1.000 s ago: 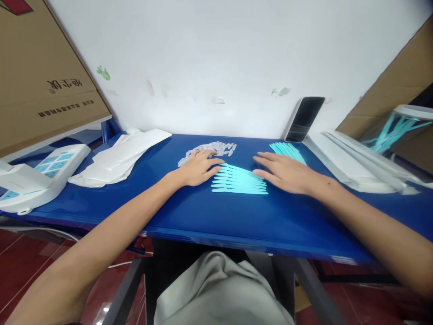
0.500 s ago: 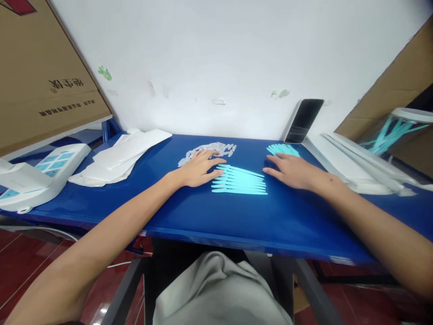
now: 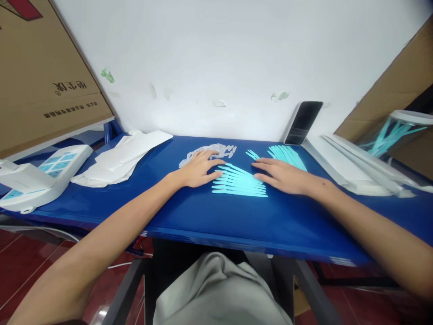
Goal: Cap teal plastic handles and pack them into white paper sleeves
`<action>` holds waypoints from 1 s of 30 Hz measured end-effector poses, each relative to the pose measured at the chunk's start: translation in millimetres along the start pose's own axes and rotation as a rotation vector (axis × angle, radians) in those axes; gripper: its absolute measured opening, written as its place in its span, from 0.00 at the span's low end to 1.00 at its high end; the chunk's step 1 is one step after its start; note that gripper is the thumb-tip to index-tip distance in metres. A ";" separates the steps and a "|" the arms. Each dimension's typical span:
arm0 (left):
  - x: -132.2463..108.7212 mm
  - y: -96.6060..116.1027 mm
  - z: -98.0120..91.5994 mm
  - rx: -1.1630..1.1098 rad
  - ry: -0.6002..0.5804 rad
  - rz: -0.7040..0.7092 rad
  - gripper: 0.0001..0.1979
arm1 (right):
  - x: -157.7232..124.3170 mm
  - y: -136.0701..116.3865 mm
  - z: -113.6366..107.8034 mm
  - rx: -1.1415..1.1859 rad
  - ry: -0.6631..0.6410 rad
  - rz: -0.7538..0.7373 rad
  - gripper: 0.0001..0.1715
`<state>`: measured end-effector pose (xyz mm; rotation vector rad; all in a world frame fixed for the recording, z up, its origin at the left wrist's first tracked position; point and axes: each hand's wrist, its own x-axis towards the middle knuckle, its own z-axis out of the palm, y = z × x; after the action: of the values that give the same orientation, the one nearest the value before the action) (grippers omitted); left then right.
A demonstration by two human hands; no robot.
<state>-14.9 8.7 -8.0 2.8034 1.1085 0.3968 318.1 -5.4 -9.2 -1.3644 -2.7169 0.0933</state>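
Observation:
A row of turquoise plastic sticks (image 3: 238, 183), thin and flat, lies fanned out in the middle of the blue table. My left hand (image 3: 199, 169) rests at the row's left end, fingers spread, the thumb touching or just over the stick ends. Behind its fingers lies a heap of small translucent, pale pieces (image 3: 216, 148), partly hidden. On the other side, my right hand (image 3: 282, 175) is stretched out flat, its fingertips over the row's right end. A few loose turquoise sticks (image 3: 252, 155) poke out beyond those fingertips. More turquoise sticks (image 3: 289, 155) lie behind that hand, partly covered.
A phone (image 3: 303, 123) leans against the white wall. White packaging (image 3: 125, 158) and a white device with blue panels (image 3: 57, 164) are at the left. White strips (image 3: 358, 169) and a clear tub of turquoise sticks (image 3: 394, 135) stand at the right. Cardboard (image 3: 43, 76) flanks the table (image 3: 209, 221).
My right hand has shifted left, toward the stick row. A few loose sticks now show at its fingertips, and more of the right-hand pile is uncovered. My left hand stays nearly still.

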 end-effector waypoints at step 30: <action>0.4 -2.4 2.8 0.012 -0.100 -0.051 0.34 | 2.4 -33.0 -3.7 0.253 0.004 -0.182 0.35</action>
<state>-15.5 10.8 -11.0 2.7648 1.1611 0.2428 290.9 -23.1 -2.1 -1.0455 -2.6976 0.4031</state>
